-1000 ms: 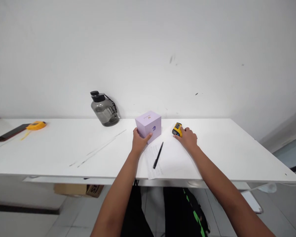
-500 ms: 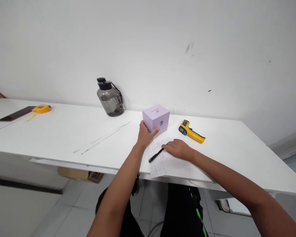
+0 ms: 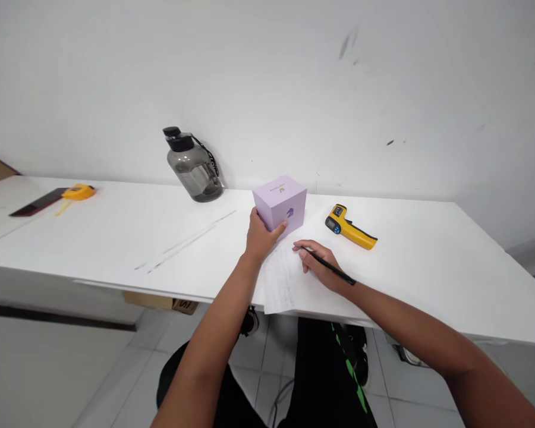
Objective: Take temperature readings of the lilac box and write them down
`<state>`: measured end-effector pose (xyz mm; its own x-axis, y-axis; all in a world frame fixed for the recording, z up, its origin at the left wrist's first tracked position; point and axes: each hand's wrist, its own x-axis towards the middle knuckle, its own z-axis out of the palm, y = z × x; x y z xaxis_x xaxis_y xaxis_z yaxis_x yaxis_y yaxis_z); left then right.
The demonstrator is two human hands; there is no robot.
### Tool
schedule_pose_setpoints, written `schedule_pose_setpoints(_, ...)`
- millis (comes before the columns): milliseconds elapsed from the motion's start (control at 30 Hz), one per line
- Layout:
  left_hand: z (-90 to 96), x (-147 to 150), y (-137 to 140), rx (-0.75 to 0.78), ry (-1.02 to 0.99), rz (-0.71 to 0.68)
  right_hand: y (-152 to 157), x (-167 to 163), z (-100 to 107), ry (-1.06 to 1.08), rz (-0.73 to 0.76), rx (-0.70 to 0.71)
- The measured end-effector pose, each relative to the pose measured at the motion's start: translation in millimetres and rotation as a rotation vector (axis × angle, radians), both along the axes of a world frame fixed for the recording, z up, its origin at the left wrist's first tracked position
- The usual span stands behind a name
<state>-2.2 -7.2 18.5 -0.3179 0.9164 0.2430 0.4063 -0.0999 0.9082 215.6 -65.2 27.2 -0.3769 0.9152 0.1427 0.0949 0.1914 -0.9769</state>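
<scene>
Head view, from where I stand: a black pen [image 3: 334, 269] is gripped in the right hand [image 3: 317, 270], its shaft slanting back toward the wrist. The left hand [image 3: 260, 239] clasps a lilac box [image 3: 280, 203], thumb against the front face with its purple mark. Both are above or on the white table [image 3: 410, 279], by a sheet of paper [image 3: 278, 286] bearing faint writing. A yellow pistol-shaped device [image 3: 354, 232] lies to the right.
</scene>
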Motion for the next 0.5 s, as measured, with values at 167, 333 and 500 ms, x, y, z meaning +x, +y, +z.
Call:
schedule_pose_setpoints(167, -1.5, 0.0, 1.6, -0.007, -0.029, -0.010, -4.0, -2.6, 3.3, -0.100, 0.166, -0.031)
schedule_pose_setpoints(333, -3.5, -0.3, 2.1, 0.009, -0.047, -0.006, -4.4, -8.2, 0.6, -0.252, 0.117, 0.034)
schedule_pose_setpoints(500, -3.6, -0.7, 1.3, 0.002, -0.049, -0.014, -3.3, -5.5, 0.8, -0.302, 0.204, 0.120)
